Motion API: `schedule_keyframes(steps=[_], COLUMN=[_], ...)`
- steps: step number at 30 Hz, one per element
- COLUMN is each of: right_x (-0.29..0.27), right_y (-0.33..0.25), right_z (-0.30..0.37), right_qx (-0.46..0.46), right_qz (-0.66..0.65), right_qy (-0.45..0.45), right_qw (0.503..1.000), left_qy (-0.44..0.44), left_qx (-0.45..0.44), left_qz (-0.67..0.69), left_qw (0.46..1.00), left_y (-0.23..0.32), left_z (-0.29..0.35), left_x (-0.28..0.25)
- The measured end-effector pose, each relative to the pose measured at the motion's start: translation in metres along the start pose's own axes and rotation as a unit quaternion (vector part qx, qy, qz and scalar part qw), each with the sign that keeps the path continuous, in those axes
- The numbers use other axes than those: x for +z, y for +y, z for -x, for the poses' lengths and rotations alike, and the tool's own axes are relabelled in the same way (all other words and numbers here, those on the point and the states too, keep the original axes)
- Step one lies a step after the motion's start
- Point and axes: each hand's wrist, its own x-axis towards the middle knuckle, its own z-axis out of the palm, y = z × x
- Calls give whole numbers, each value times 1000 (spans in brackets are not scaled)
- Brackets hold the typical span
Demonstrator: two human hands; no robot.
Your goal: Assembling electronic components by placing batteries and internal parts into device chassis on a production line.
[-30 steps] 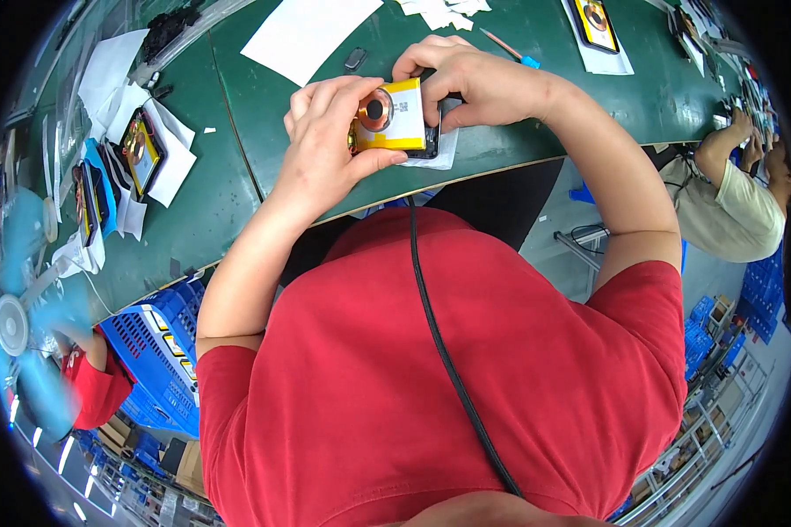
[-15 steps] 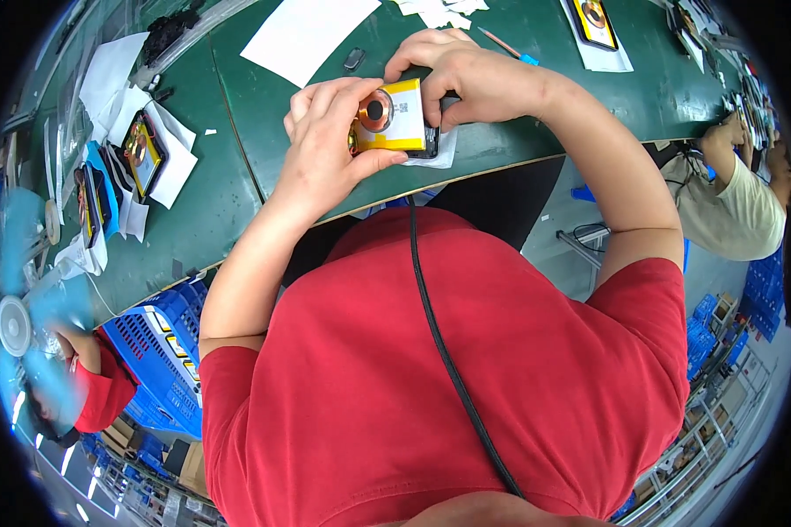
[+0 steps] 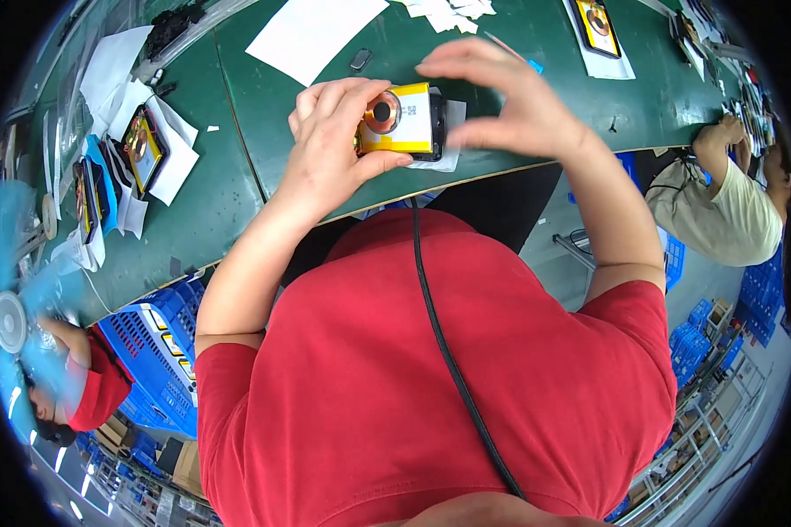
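An opened phone (image 3: 439, 132) lies on the green table, with white paper under its right side. On top of it is a flat battery with yellow edges (image 3: 413, 119), and a round copper coil (image 3: 383, 112) shows at its left. My left hand (image 3: 330, 132) grips this phone from the left, fingers over the far edge and thumb along the near edge. Off to the right, my right hand (image 3: 527, 105) is lifted apart from the phone, its fingers spread and slightly blurred, with nothing visible between them.
White sheets (image 3: 312, 39) and a small dark part (image 3: 360, 60) lie beyond the phone. Another opened phone (image 3: 596, 31) rests on paper at the far right. More phones and papers (image 3: 145, 154) stand at left, above a blue crate (image 3: 154, 351). Co-workers sit on both sides.
My right hand has let go at the phone's right edge and moved right, its fingers spreading. The phone's dark right end is now uncovered. My left hand keeps its hold.
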Motion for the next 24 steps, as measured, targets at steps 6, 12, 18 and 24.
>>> schedule_keyframes(steps=[6, 12, 18, 24], right_x=[21, 30, 37, 43], right_y=[-23, -33, -37, -23], right_z=[7, 16, 14, 16], right_qx=[25, 50, 81, 96], right_qz=[84, 149, 171, 96], right_qy=[12, 15, 22, 47], right_qw=[996, 987, 982, 990], left_qy=[-17, -42, -43, -30], left_qx=[6, 2, -1, 5], left_qz=[-4, 38, 21, 26], left_qw=[1000, 998, 999, 999], left_y=[0, -17, -17, -21], left_z=[1, 4, 6, 8], left_x=[-3, -26, -24, -21])
